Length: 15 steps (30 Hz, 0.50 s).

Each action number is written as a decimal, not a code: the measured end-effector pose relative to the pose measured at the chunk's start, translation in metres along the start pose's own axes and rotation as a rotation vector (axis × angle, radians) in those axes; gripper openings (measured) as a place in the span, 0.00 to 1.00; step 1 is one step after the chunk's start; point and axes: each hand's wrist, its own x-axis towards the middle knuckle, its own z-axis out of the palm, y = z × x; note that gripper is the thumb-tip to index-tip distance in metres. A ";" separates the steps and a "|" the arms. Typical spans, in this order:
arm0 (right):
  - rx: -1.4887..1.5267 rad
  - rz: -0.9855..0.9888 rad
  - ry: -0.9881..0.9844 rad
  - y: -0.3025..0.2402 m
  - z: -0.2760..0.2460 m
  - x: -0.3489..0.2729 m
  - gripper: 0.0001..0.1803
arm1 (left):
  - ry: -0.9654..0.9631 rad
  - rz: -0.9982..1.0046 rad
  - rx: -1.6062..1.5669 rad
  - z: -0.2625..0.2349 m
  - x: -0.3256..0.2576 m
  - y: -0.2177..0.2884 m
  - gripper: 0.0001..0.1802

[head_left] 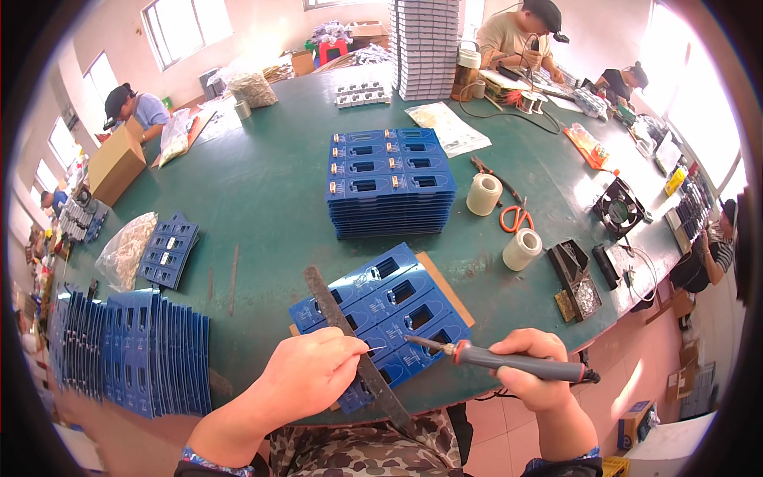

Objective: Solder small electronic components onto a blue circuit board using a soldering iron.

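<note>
My right hand [537, 367] grips a soldering iron [477, 354] by its grey and red handle, the tip pointing left over a blue circuit board panel [433, 338]. Between the pinched fingers of my left hand [306, 372] is a thin solder wire [377, 347], its end close to the iron's tip. Whether tip and wire touch the board cannot be made out. A dark, worn flat bar [324, 297] lies slantwise across the panel, with my left hand against it. Under the panel shows a piece of brown cardboard [451, 296].
Beyond the panel stands a stack of blue boards [389, 211]. More boards [151, 354] stand on edge at left. At right are tape rolls [522, 250], orange-handled scissors [517, 218], pliers [499, 176], a dark metal tray [574, 274] and a fan [618, 207]. Several people work around the table.
</note>
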 end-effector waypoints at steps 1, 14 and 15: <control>0.027 0.020 0.038 0.001 -0.002 -0.004 0.14 | 0.011 0.002 -0.015 0.000 -0.001 0.000 0.08; -0.017 0.045 -0.046 -0.007 0.005 -0.011 0.14 | -0.021 0.052 -0.039 0.013 0.002 0.009 0.08; -0.018 0.045 -0.045 -0.007 0.004 -0.011 0.14 | -0.026 0.060 -0.036 0.013 0.002 0.009 0.08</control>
